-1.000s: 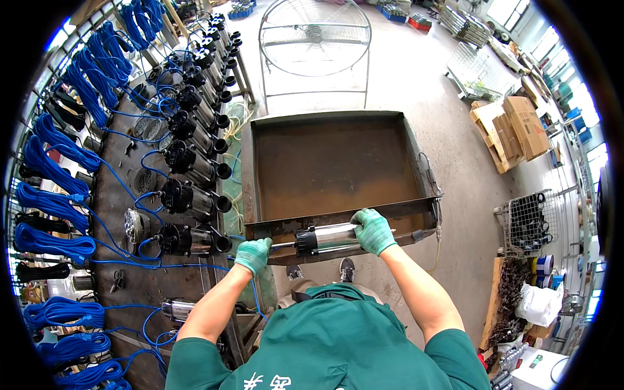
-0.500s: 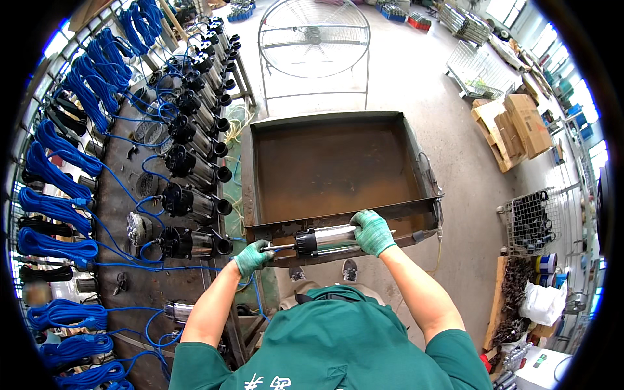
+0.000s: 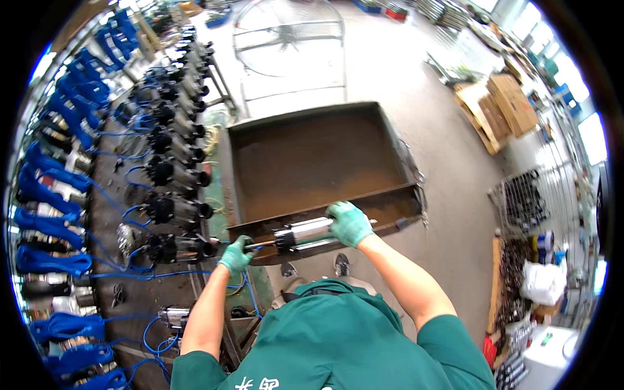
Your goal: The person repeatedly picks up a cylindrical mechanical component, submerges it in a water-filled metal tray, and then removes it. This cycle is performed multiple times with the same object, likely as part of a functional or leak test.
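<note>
Currently held level over the near edge of the rusty steel tray [image 3: 312, 156]: cylindrical pump motor [image 3: 304, 234], right hand [image 3: 350, 223] wrapped round its body, left hand [image 3: 236, 255] pinching the thin shaft end; could slip from that lighter pinch, tip, strike the tray rim

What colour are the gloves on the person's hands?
Green, on both the left hand and the right hand; seen in the head view.
</note>
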A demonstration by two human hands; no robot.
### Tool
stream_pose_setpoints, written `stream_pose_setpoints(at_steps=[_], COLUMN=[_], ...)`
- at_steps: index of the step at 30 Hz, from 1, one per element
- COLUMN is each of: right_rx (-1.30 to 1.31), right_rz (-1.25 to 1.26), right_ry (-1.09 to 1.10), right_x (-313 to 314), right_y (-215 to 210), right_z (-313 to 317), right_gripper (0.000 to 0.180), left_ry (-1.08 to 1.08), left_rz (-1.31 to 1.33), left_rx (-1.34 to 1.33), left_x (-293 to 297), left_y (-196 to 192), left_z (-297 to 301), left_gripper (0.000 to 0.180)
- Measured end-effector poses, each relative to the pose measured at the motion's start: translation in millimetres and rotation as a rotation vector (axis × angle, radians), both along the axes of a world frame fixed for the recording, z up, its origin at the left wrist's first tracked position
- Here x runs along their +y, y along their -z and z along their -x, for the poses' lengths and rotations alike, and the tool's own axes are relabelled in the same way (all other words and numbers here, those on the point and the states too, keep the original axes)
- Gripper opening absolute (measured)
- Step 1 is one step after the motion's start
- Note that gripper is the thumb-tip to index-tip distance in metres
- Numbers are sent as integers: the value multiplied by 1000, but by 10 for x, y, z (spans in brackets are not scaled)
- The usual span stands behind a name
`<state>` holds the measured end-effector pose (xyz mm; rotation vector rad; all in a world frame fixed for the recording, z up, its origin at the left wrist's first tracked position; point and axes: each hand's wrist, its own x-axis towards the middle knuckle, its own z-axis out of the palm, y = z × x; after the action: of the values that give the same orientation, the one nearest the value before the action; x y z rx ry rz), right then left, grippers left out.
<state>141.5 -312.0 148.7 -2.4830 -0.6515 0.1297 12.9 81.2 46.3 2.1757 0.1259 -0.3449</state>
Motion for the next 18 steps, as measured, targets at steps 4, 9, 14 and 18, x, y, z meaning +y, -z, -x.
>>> stream_pose_setpoints(at_steps=[4, 9, 14, 18], right_rx=[18, -21, 23, 33], right_rz=[-4, -31, 7, -40], right_ry=[5, -4, 6, 12], right_x=[35, -13, -21, -13], right_y=[54, 145, 152, 125], right_z=[-36, -18, -41, -27], right_gripper=[15, 13, 14, 16], left_ry=[32, -93, -147, -155], left_rz=[33, -121, -193, -160], left_rx=[164, -279, -309, -262], left_x=[29, -164, -224, -225], left_y=[-17, 172, 229, 171], left_z=[-75, 126, 147, 110], left_gripper=[17, 19, 22, 39])
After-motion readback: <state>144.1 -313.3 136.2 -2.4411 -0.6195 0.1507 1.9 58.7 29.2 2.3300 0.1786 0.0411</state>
